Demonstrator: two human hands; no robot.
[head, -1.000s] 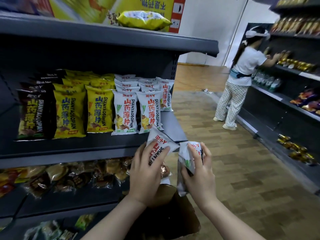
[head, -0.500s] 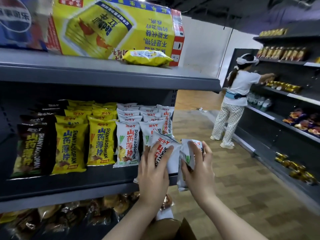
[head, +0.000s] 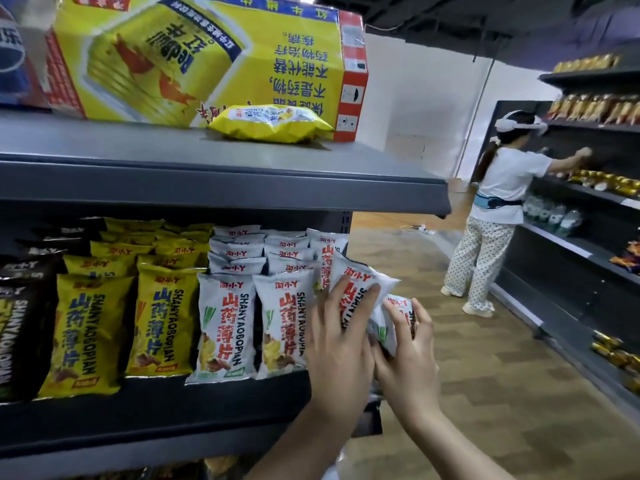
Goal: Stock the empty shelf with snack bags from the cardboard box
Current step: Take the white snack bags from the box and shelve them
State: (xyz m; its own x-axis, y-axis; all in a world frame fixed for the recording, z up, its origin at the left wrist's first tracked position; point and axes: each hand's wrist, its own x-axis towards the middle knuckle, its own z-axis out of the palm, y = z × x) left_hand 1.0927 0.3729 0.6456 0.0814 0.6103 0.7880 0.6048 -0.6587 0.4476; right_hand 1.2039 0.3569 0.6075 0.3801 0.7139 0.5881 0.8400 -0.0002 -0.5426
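Note:
My left hand [head: 337, 337] grips a white snack bag [head: 360, 285] with red lettering, held tilted at the right end of the grey shelf [head: 156, 403]. My right hand [head: 407, 355] holds a second white snack bag [head: 394, 317] just beside it, past the shelf's right end. Rows of white bags [head: 225, 323], yellow bags [head: 162, 317] and dark bags [head: 17, 327] stand upright on the shelf. The cardboard box is out of view.
Above, a yellow bag [head: 270, 123] lies flat on the upper shelf [head: 221, 181] before a big yellow carton [head: 194, 57]. Across the wooden-floored aisle a person [head: 498, 216] in white stocks another dark shelving unit [head: 588, 202].
Both hands rose from the box level to the shelf, carrying the two white bags up and leftward against the right-hand row. My view tilted upward.

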